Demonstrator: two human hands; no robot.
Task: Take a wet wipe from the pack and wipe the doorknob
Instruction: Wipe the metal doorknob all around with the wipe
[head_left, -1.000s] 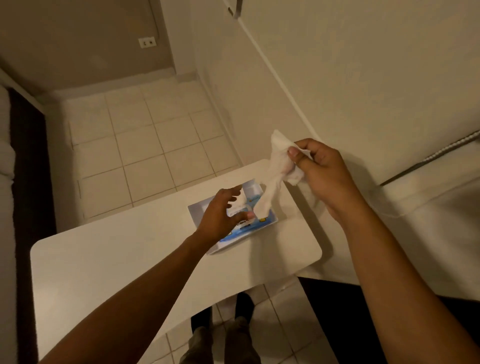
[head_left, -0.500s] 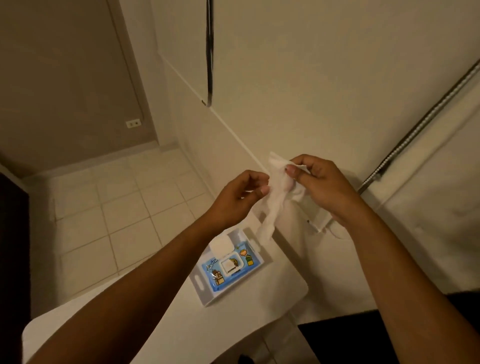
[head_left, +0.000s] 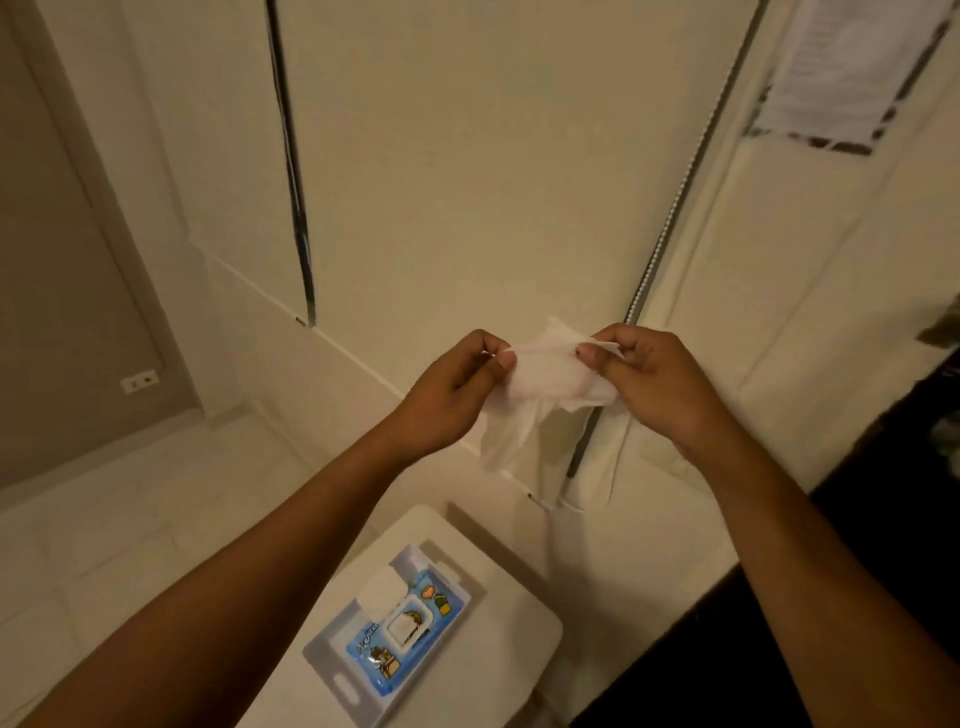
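Observation:
A white wet wipe (head_left: 545, 379) is stretched between both hands at chest height in front of a cream wall. My left hand (head_left: 452, 395) pinches its left edge and my right hand (head_left: 654, 384) pinches its right edge, while a loose corner hangs down below. The blue wet wipe pack (head_left: 405, 634) lies with its lid flipped open in a white tray (head_left: 332, 660) on the small white table (head_left: 514, 623) below my arms. No doorknob is in view.
A dark vertical gap (head_left: 296, 182) runs down the wall panels to the upper left. A beaded metal strip (head_left: 670, 208) runs diagonally at the right, with a paper sheet (head_left: 852, 73) pinned above. Tiled floor (head_left: 119, 519) and a wall socket (head_left: 139, 382) lie to the left.
The view tilted up from the table toward the wall. My left hand left the pack, rose and took hold of the wipe's left edge; both hands now spread it.

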